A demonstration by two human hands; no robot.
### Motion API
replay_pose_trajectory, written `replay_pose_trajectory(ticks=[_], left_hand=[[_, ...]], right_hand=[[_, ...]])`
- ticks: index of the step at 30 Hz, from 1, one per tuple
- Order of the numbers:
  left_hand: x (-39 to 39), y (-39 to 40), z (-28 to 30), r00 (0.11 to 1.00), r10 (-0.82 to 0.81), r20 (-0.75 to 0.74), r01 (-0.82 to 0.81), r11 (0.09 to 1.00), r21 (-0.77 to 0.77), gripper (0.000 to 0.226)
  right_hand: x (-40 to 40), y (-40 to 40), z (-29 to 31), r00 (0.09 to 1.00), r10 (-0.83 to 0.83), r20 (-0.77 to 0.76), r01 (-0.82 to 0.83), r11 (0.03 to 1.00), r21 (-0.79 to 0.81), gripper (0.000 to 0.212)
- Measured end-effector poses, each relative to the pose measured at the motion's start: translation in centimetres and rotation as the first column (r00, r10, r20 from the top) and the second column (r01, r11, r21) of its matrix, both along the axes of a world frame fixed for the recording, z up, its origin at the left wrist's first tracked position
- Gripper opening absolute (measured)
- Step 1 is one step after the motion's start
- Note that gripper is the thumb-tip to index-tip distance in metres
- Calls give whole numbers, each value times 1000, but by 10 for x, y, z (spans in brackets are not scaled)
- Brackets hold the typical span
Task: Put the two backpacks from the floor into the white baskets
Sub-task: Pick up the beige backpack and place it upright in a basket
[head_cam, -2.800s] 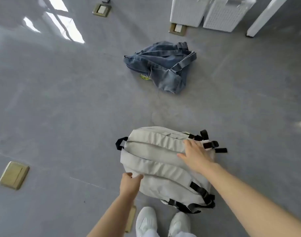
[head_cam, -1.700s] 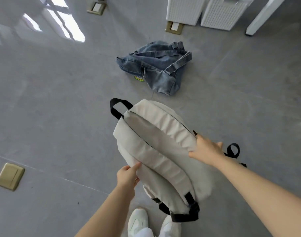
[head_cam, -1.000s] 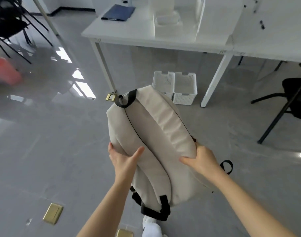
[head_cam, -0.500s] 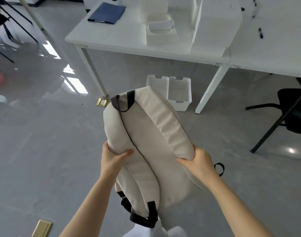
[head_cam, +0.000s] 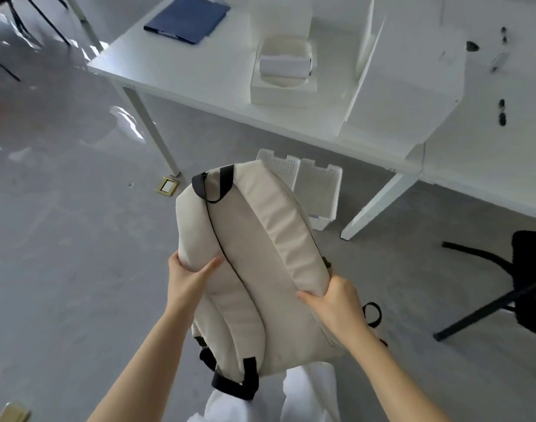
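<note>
1. While both bare forearms reach up from the bottom edge, the left hand (head_cam: 186, 280) closes on the left side of the cream fabric backpack with black straps (head_cam: 257, 263), thumb pointing toward 2 o'clock across the padded back panel, fingers hidden behind the bag.
2. At 4 o'clock from the bag's centre, the right hand (head_cam: 336, 303) clamps the lower end of the right padded edge, thumb on the near face, fingers wrapped out of sight.
3. Held between both hands, the backpack hangs clear of the grey polished floor (head_cam: 63, 284), tilted so its black top carry loop (head_cam: 213, 185) points toward 11 o'clock and its black strap webbing (head_cam: 234, 382) dangles at 6 o'clock above white trouser legs (head_cam: 309, 394).
4. No brand mark, label or writing can be read on the bag.
5. Just beyond the bag's top, at 1 o'clock, two white perforated plastic baskets (head_cam: 318, 190) stand side by side on the floor, touching each other, the left one partly hidden by the bag.
6. Over the baskets stands a white table with white legs (head_cam: 199, 77).
7. On that table lie a dark blue flat folder (head_cam: 187, 18) at 11 o'clock and a white box holding a white roll (head_cam: 283, 71) at 12 o'clock; nothing legible shows on them.
8. At 3 o'clock, a black chair (head_cam: 522, 284) stands on the floor.
9. At 10 o'clock from the bag, a brass floor socket plate (head_cam: 168, 185) sits near the table leg.
</note>
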State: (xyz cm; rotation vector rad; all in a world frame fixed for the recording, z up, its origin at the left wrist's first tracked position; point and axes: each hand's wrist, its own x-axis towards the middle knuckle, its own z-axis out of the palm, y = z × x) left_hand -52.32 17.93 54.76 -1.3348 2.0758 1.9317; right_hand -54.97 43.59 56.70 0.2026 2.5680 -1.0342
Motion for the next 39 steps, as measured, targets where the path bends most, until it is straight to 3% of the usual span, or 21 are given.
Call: replay_pose_trajectory(ticks=[7,12,19,23,27,34,39], left_hand=[[-73,13,-13,968,237,82,-241,969,48,68],[-117,-11,-30,946,310,91,-318,943,97,62],[-176,-46,-66,910,386,151,-401,912,90,56],[-204,-54,-109,857,433,278,-456,890,20,62],[-236,-53,-163,820,469,329,-500,866,12,60],[-299,-53,-275,819,546,178,-569,812,126,49],[-342,-59,-330,878,478,33,-478,866,147,25]], right_hand=[[-116,8,-11,986,164,-37,-165,986,-18,73],[-195,-21,-32,974,223,47,-224,974,20,75],[-272,-65,-69,944,331,-12,-329,940,88,69],[-300,-91,-102,860,509,-32,-488,841,234,41],[-332,-113,-153,796,593,-122,-536,783,315,36],[-423,-138,-279,742,626,-239,-560,775,293,41],[-490,-160,-349,714,602,-358,-513,797,318,31]])
